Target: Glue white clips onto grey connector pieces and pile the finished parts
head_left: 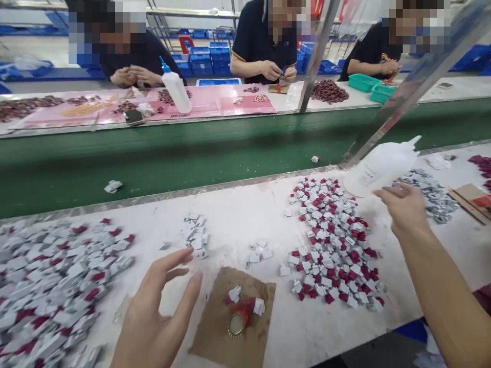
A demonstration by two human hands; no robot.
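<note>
My left hand [164,301] hovers over the near side of the white table, fingers and thumb spread around nothing. Just right of it is a brown cardboard piece [215,332] bearing a metal bottle cap [236,324], something red, and two small white-and-maroon parts [235,294]. My right hand [408,209] is stretched out to the right, fingers curled together beside a translucent white squeeze bottle [378,166] and a heap of small grey parts [433,197]. What those fingers hold is too blurred to make out.
Heaps of white-and-maroon parts lie left [57,281] and right [333,245], with small white clusters [195,235] between. A green conveyor belt [192,163] runs beyond the table. A slanted metal post [406,97] rises at right. Three people work across the belt.
</note>
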